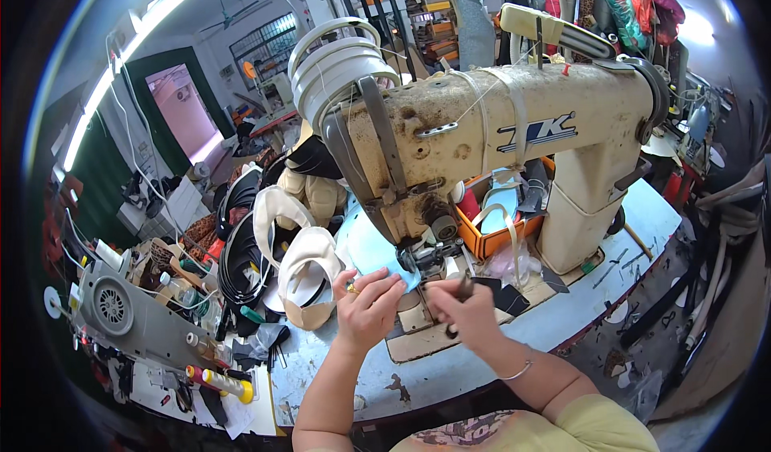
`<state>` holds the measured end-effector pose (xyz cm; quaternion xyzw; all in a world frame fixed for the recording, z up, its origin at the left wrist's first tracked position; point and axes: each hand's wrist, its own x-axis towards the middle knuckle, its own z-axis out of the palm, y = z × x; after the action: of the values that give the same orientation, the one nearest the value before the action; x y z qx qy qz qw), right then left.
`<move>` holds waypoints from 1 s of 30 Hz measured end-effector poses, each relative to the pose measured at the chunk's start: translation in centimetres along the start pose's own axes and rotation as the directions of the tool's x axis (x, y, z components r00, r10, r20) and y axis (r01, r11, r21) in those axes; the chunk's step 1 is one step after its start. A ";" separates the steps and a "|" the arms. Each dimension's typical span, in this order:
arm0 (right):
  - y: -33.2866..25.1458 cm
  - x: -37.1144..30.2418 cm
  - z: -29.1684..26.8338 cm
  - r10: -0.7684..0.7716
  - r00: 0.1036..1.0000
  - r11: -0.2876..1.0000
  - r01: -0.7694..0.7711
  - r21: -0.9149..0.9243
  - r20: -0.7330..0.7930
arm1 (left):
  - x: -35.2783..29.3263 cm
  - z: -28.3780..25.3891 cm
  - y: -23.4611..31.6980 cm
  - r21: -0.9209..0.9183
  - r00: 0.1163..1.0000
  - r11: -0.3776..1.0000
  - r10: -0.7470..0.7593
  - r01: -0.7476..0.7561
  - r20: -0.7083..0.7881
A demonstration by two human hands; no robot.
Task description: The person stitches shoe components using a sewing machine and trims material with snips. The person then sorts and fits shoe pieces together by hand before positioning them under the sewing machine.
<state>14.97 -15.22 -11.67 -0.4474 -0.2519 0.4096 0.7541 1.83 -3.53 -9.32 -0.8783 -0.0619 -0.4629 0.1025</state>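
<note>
The fingers of my left hand point(369, 307) are bent over the edge of a light blue flat piece point(365, 243), gripping it beside the presser foot of an old cream sewing machine point(450, 122). A ring shows on one finger. Just right of the needle area, my right hand point(467, 314) is closed round a small dark tool point(464, 290) with a loop at its lower end. It looks like scissors, though the fingers hide most of it. Cream curved pieces point(309, 271) are stacked left of the blue piece.
Behind the presser foot is an orange box point(490, 239) of blue and dark pieces. Black pieces point(507, 298) lie right of my right hand. Black coils point(241, 263), thread cones point(229, 384) and a grey machine point(112, 303) crowd the left. The pale blue table point(474, 364) has a curved front edge.
</note>
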 end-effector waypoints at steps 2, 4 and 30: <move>-1.5 -0.3 -2.0 -0.189 0.979 0.969 0.174 -0.175 -0.072 | -0.1 0.1 -0.3 0.003 1.000 1.000 -0.015 0.015 -0.014; -2.1 1.0 -6.4 -0.626 0.770 0.756 0.557 -0.344 -0.128 | 0.1 0.5 -0.1 -0.015 0.999 1.000 -0.022 0.022 -0.036; -7.8 5.3 -20.7 -0.993 0.118 0.059 0.524 -0.850 0.004 | -4.2 5.8 -0.6 -0.038 0.867 0.921 -0.378 0.387 -0.325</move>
<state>36.34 -22.51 -14.54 -0.5526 -0.3311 -0.4064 0.6479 3.94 -1.66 -15.94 -0.7583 -0.2232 -0.6118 0.0302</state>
